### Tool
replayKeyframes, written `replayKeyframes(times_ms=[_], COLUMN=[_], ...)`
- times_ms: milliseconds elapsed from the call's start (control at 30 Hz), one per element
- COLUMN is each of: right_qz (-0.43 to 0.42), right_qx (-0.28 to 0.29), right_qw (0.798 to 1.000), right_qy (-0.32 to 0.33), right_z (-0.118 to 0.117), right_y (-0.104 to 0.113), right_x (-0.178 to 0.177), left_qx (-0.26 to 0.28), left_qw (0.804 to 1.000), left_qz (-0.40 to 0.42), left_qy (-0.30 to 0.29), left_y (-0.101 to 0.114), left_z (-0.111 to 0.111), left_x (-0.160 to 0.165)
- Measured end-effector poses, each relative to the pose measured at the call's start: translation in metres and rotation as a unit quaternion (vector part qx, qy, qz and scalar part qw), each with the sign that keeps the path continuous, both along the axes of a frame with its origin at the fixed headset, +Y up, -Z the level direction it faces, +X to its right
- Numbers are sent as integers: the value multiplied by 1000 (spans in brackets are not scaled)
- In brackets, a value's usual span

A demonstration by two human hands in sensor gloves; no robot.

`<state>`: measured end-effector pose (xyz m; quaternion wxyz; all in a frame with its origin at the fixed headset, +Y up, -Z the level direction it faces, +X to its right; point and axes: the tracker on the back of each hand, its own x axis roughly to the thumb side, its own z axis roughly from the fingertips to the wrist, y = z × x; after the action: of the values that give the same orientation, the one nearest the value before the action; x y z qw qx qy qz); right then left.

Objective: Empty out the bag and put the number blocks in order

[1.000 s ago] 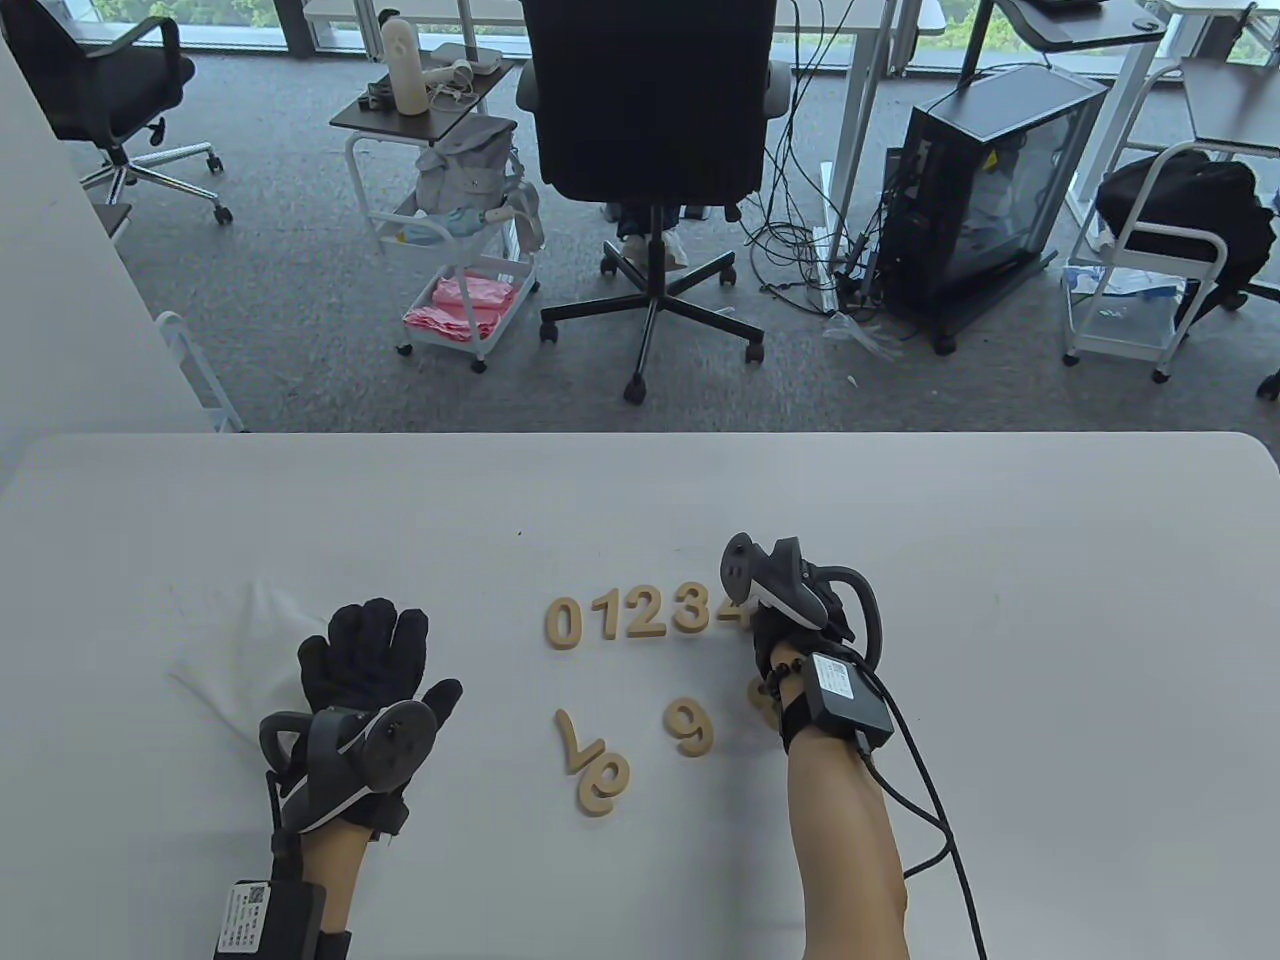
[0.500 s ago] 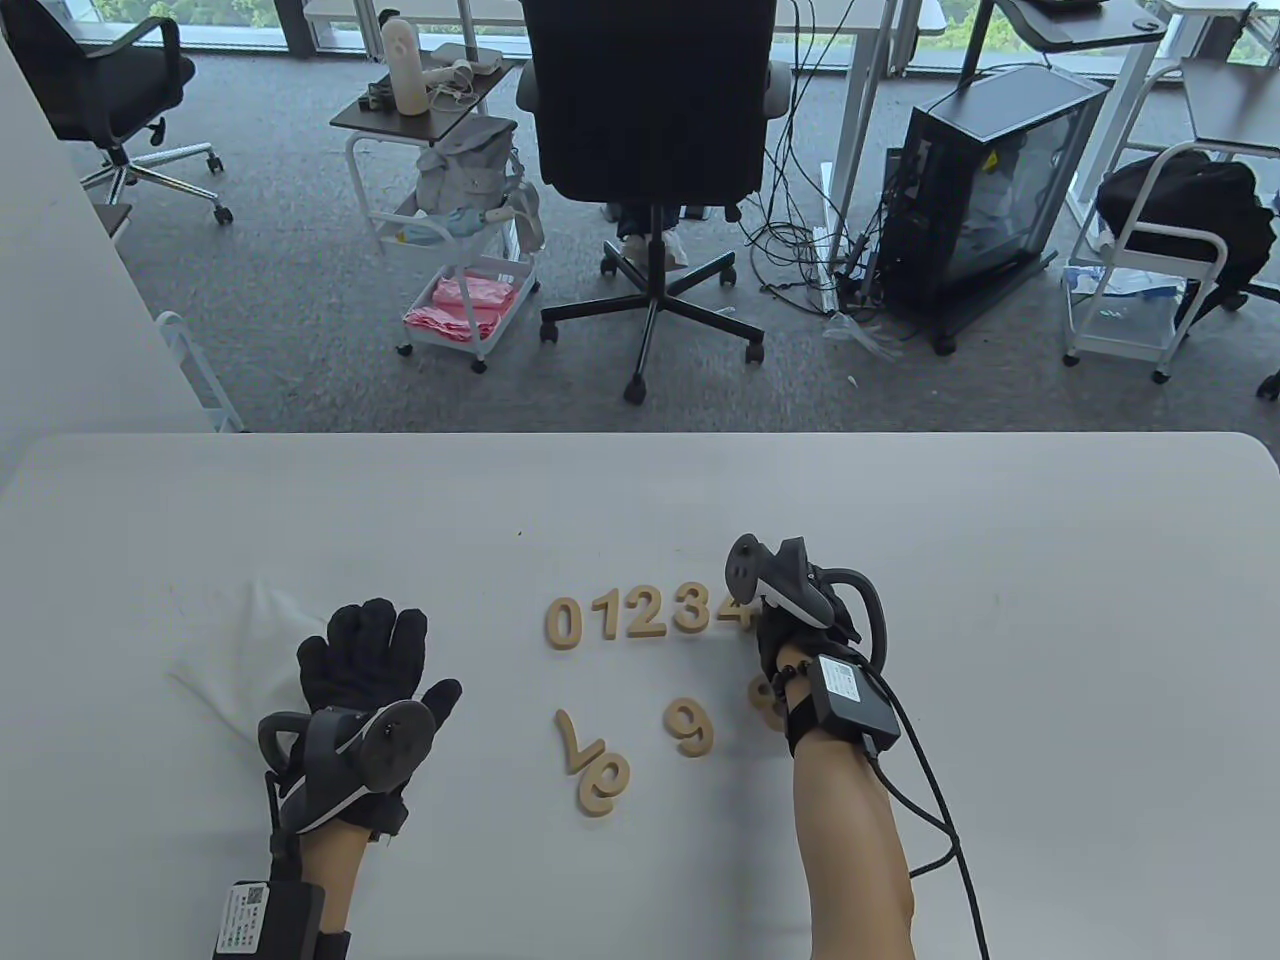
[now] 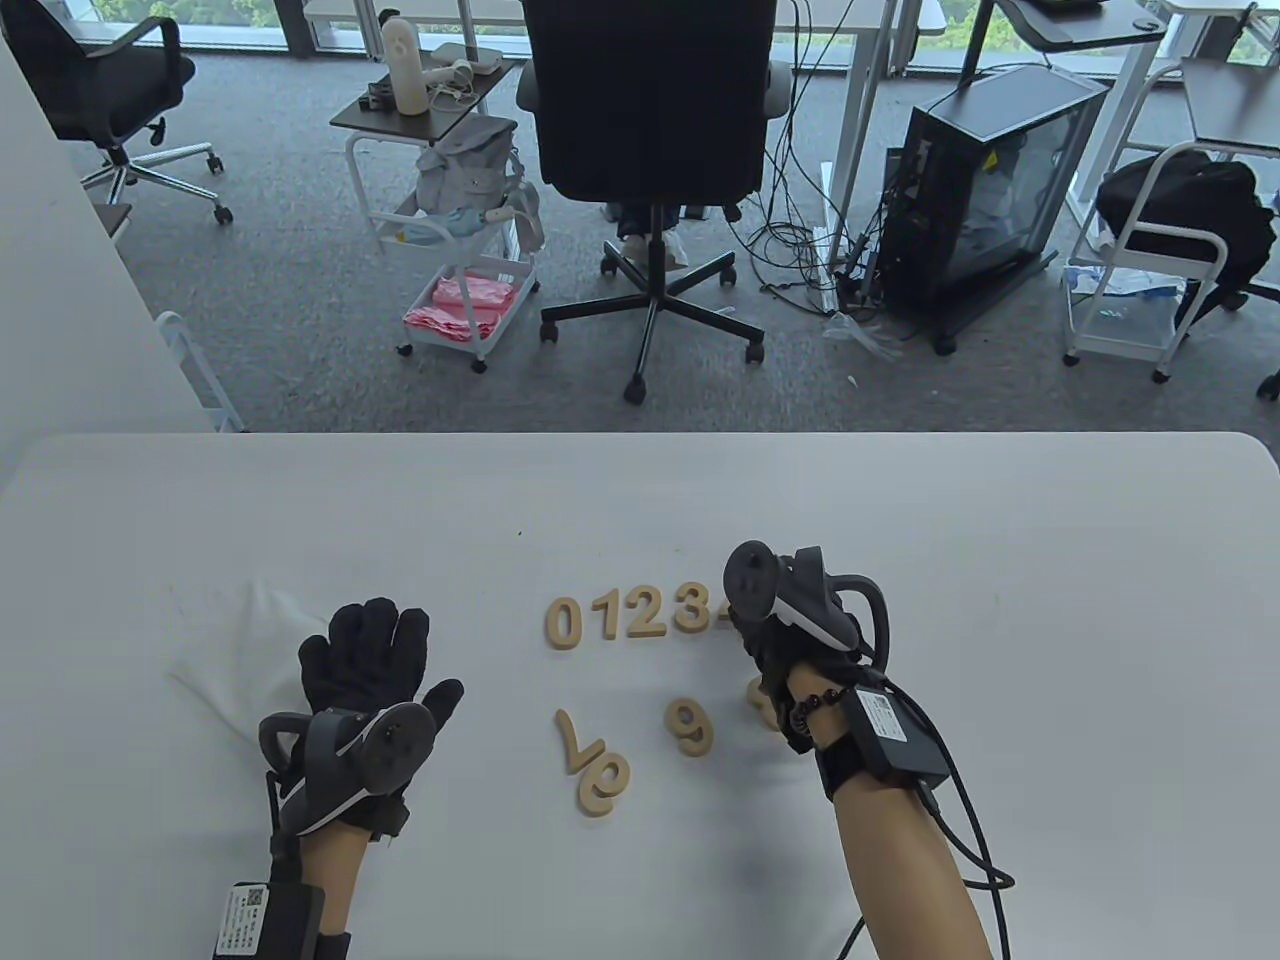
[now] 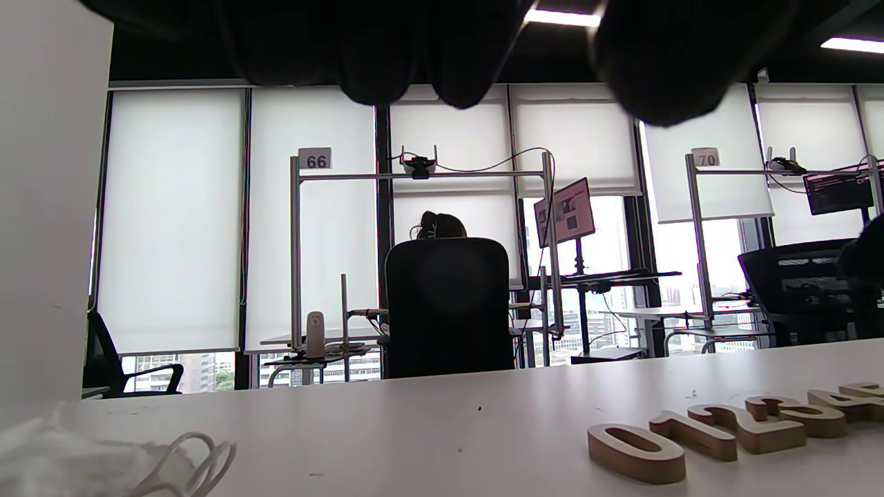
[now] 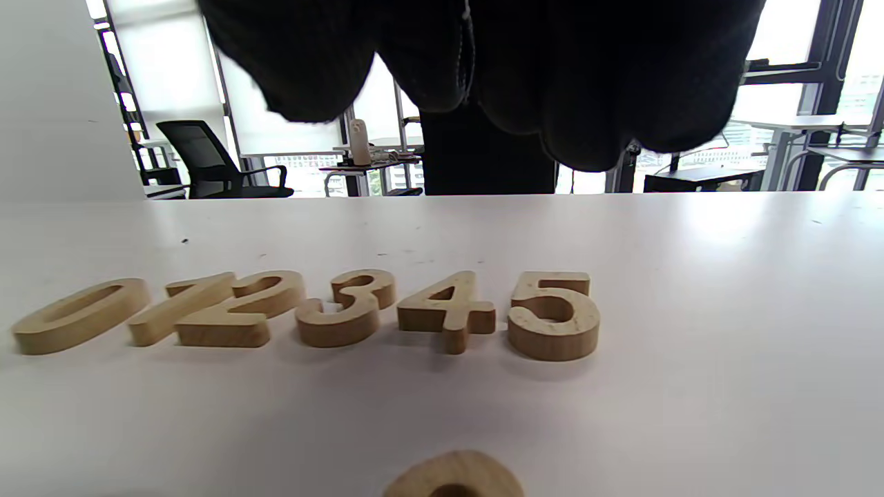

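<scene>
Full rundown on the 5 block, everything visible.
The 5 block is a thick numeral cut from pale wood, with a smooth top face and slightly darker side walls. It lies flat on the white table, the last piece at the right end of the row, just right of the 4 with a small gap. Nothing touches it; the right hand hovers above and hides it in the table view.

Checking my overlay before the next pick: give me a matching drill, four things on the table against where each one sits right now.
Things:
1. 0 block
2. 5 block
3. white bag
4. 9 block

Places:
A. right end of the row
B. under the left hand
C. left end of the row
D. alone, nearer the person than the row

Pairs: 1-C, 2-A, 3-B, 4-D
</scene>
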<state>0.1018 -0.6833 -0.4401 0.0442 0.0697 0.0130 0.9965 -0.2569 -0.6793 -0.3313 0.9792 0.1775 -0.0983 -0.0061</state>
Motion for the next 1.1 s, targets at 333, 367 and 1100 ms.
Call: replayKeyframes(times_ms=[333,367,1100], right_qz=[-35,-30,108], right_qx=[36,35,-5], right_qw=[992,991,971], right_qy=[113,125,213], right_z=[75,79,119], right_y=[6,4,-77], right_x=[-52,-57,-145], left_qx=[5,5,2], left_qw=[1000,1000,1000], left_qz=[1,1,-5], left_qy=[-3,-3,-5], left_y=[0,0,-2], left_z=[1,1,1], left_x=[0,0,3])
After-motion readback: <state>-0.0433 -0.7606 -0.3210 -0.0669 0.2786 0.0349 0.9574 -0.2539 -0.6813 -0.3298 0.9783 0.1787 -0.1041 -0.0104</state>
